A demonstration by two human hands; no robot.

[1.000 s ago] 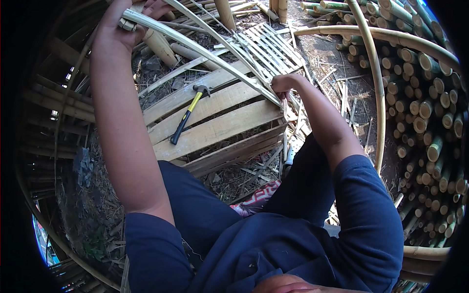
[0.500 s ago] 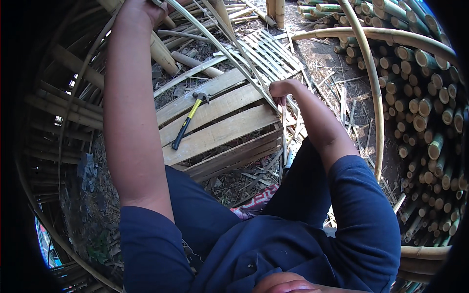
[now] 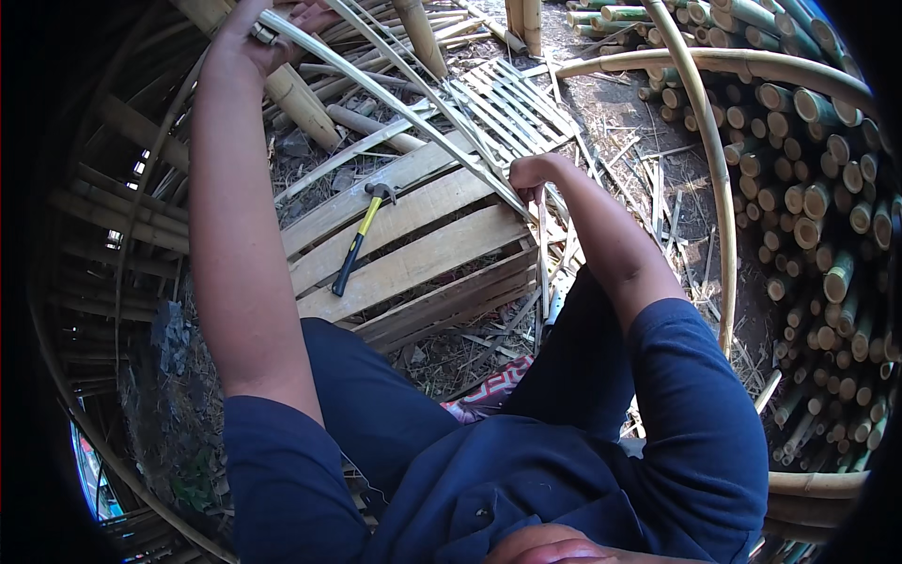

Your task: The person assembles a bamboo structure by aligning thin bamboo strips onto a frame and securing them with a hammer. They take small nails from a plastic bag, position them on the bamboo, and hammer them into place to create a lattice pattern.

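Far out at the upper left, my left hand (image 3: 248, 41) is partly cut off by the picture's edge, its fingers curled at the end of a long pale bamboo strip (image 3: 362, 83). A small metallic piece shows at this hand; I cannot make out its kind. My right hand (image 3: 530, 177) is closed on the near end of the strips, beside the slatted wooden crate's corner. A second thin strip (image 3: 404, 66) runs toward the same hand. On the wooden crate (image 3: 423, 246) lies a claw hammer (image 3: 362, 237) with a yellow and black handle, touched by neither hand.
A slatted bamboo panel (image 3: 512, 108) lies beyond the crate. Cut bamboo poles (image 3: 813, 202) are stacked at the right, behind a bent pole (image 3: 719, 179). Split offcuts (image 3: 658, 221) litter the ground. Bamboo framing (image 3: 122, 226) stands at the left.
My left hand has come a little lower and farther into view, with the strip's far end beside it. My right hand stays almost in place, still gripping. The hammer lies as before.
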